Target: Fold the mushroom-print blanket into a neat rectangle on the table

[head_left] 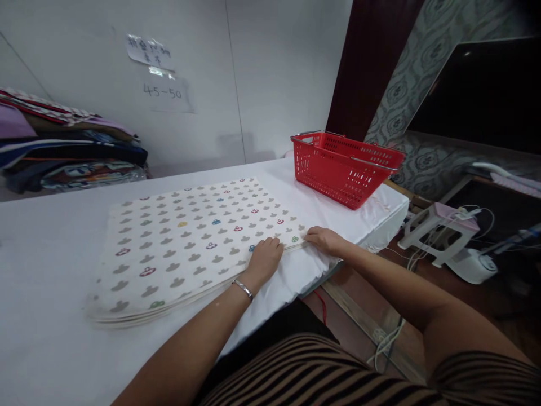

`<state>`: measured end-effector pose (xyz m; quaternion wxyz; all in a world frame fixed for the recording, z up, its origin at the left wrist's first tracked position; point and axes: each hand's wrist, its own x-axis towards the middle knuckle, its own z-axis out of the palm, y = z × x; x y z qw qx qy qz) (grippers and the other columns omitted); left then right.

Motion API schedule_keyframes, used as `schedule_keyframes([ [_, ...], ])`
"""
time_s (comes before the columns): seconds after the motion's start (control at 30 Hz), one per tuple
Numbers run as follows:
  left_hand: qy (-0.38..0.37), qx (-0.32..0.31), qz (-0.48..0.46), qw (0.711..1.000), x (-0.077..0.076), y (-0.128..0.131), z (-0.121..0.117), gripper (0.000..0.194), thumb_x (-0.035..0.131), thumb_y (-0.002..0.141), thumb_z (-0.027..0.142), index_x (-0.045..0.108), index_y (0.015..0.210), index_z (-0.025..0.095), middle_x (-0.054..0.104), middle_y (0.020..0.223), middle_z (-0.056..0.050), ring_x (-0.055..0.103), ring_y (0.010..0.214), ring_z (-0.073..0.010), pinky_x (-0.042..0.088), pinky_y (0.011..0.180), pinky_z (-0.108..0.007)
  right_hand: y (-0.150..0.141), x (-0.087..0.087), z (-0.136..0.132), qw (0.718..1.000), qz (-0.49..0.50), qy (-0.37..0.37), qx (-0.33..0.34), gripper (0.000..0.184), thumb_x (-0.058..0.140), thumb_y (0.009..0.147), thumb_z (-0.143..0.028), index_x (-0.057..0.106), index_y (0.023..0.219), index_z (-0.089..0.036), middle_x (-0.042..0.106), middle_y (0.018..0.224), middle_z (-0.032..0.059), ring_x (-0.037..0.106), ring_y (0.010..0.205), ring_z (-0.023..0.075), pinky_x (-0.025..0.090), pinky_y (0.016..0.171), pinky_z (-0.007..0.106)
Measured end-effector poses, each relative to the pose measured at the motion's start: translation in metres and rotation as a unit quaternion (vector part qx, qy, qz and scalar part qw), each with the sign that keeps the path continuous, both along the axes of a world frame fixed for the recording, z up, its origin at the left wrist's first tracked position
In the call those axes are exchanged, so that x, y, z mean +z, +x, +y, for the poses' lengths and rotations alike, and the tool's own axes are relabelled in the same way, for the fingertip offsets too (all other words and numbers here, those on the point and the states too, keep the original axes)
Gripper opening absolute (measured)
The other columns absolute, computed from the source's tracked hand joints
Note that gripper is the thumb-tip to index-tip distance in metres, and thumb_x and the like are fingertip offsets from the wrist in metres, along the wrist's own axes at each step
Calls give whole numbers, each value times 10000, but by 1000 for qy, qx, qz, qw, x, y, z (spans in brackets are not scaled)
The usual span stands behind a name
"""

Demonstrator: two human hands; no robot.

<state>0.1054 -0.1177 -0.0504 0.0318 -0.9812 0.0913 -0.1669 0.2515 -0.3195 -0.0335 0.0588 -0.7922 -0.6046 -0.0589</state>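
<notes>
I find the right hand (325,240) at the near right corner of the printed cloth (198,231), fingers above and seemingly pinching that corner. The left hand (265,260), a bracelet (243,289) at its wrist, lies a little to the left along the near edge. Its fingers are curled on the fabric, but the thumb is hidden, so I cannot tell whether it grips or merely presses.

The cloth lies flat on the white-covered bench (38,270) in several layers (one piece folded or a number stacked, I cannot determine which), grey shapes uppermost with a few coloured ones among them. Done, as I judge it: the layers are spread and the top face is largely smooth. Outstanding: the near edge — layers show slightly out of line at the near left corner, and both hands are occupied at the right end of that edge. I would rate the work as well advanced, with the edge not yet settled.

Beyond the cloth's far right corner stands a red basket (338,175), apart from it; its floor is out of sight, so I cannot certify its contents. Farther off, at the left, sits a pile of folded fabrics (71,141) — untouched by either hand.
</notes>
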Motion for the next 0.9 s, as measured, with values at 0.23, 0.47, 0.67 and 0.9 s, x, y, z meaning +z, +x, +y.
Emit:
schedule_keyframes([
  [0.23, -25, 11, -9, 1000, -2, -2, 0, 202, 419, 856, 61, 549, 969, 167, 562, 833, -55, 517, 804, -204, 391, 680, -329, 2, -1, -2, 1000, 9, -17, 12, 198, 460, 904, -223, 652, 935, -182, 611, 947, 76, 552, 866, 177, 436, 730, 270],
  [0.47, -18, 1, -16, 1000, -5, -5, 0, 212, 403, 870, 71, 553, 969, 183, 564, 818, -55, 521, 801, -201, 394, 670, -320, 6, 0, -1, 999, 50, -12, 3, 199, 462, 885, -192, 659, 909, -211, 609, 968, 56, 558, 874, 174, 432, 716, 267],
  [0.67, -7, 1, -2, 1000, -1, -7, -1, 191, 435, 859, 71, 568, 943, 180, 575, 832, -57, 523, 801, -204, 396, 668, -323, 9, -1, -3, 997, 73, -13, 16, 227, 430, 893, -181, 655, 913, -196, 604, 958, 57, 552, 868, 170, 425, 741, 269],
  [0.9, -12, 11, 4, 1000, 1, -7, -3, 126, 456, 873, 141, 577, 883, 173, 593, 857, -62, 534, 826, -217, 406, 684, -337, 8, -3, -2, 998, 61, -18, 16, 259, 401, 905, -175, 652, 964, -171, 603, 987, 91, 550, 888, 187, 435, 764, 296],
])
